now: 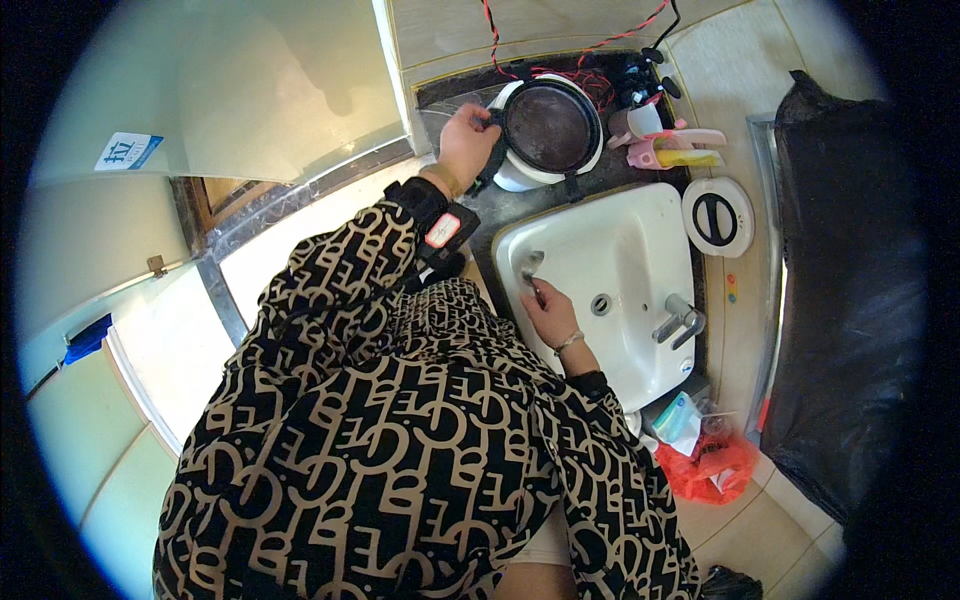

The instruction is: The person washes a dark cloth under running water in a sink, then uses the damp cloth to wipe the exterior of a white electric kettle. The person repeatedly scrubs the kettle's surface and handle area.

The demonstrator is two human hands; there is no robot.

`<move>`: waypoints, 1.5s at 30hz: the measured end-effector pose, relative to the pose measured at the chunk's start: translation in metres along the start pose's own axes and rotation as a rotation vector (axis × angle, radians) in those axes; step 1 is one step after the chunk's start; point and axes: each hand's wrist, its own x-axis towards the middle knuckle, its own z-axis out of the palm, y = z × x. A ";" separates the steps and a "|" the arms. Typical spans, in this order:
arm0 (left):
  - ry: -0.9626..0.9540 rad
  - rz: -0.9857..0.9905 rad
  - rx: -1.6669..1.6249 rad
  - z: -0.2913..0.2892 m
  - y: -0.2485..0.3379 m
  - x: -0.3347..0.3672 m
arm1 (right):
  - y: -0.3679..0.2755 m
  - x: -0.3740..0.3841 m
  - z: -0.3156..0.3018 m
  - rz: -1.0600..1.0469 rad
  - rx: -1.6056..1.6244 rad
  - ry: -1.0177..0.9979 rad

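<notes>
The white sink (pixel 655 235) spreads around the right hand's (pixel 553 315) fingers, well placed to catch drips. Just right of the left hand's (pixel 466 145) fingers, which curl against its edge, probably to steady it, though I cannot tell how tightly they close, the pot (pixel 517 176) stands uncovered, while a round lid (pixel 718 217) lies well to their right, seemingly out of the way. Pinched in the right hand's closed fingers, what looks like a spoon (pixel 534 266) points inside the sink's wall, likely to contain splashes.
</notes>
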 end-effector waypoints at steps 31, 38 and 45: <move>0.089 -0.144 -0.204 0.015 -0.005 -0.024 | -0.001 0.003 -0.004 -0.055 -0.005 0.041; 0.137 -0.181 -0.187 0.009 -0.007 -0.006 | -0.003 0.000 -0.005 0.020 0.000 -0.021; -0.015 -0.229 -0.286 0.045 -0.037 -0.048 | 0.016 0.008 0.007 -0.022 0.024 -0.003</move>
